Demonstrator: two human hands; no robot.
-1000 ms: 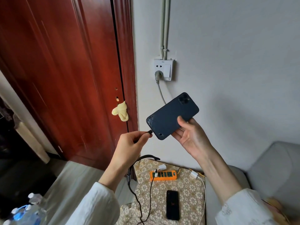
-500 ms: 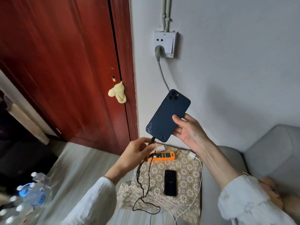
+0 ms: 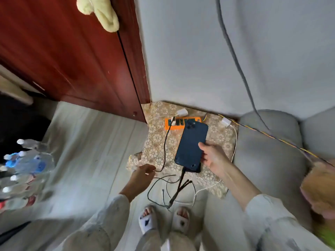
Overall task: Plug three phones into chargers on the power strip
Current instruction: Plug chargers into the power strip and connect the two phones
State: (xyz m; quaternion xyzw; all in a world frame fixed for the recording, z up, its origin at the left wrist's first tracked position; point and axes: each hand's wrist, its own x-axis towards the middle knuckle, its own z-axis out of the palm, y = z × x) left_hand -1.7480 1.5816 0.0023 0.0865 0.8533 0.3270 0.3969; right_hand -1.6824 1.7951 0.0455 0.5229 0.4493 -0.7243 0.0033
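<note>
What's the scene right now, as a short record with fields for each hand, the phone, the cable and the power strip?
right hand: grips the dark blue phone by its side edge, back up, over the patterned cloth
left hand: low by the black cable; grip unclear
phone port: a black cable end meets the bottom edge
power strip: orange, on the cloth by the wall, partly hidden by the phone

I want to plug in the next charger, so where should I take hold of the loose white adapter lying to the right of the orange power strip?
Probably pinch the white adapter across its blocky body, coming from above. It lies flat on the patterned cloth, its white cable trailing toward the person, so a hand from above likely avoids tugging that cable. The orange power strip sits to its left.
</note>
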